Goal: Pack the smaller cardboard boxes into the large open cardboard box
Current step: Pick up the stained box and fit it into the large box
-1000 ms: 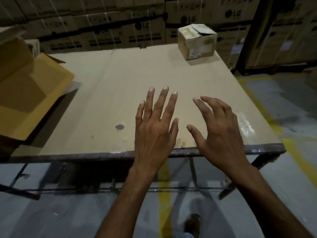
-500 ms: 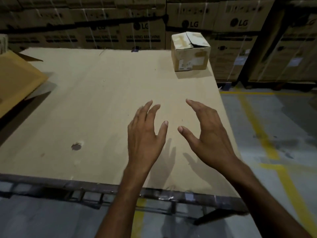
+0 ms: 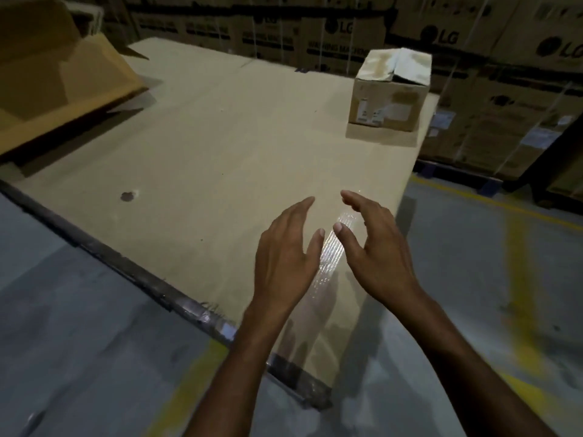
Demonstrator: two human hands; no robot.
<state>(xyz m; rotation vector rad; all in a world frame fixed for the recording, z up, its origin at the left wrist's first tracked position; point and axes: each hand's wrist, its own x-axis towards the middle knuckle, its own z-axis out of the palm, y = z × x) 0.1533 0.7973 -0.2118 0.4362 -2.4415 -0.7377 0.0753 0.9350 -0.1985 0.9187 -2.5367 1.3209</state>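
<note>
Ahead, small box (image 3: 390,99) unobstructed – left hand (image 3: 285,257), right hand (image 3: 377,250) fingers spread, empty

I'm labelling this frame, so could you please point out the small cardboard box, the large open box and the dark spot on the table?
small cardboard box (image 3: 389,104): head view, front face.
large open box (image 3: 47,77): head view, inner flap.
dark spot (image 3: 127,196): head view, its centre.
</note>
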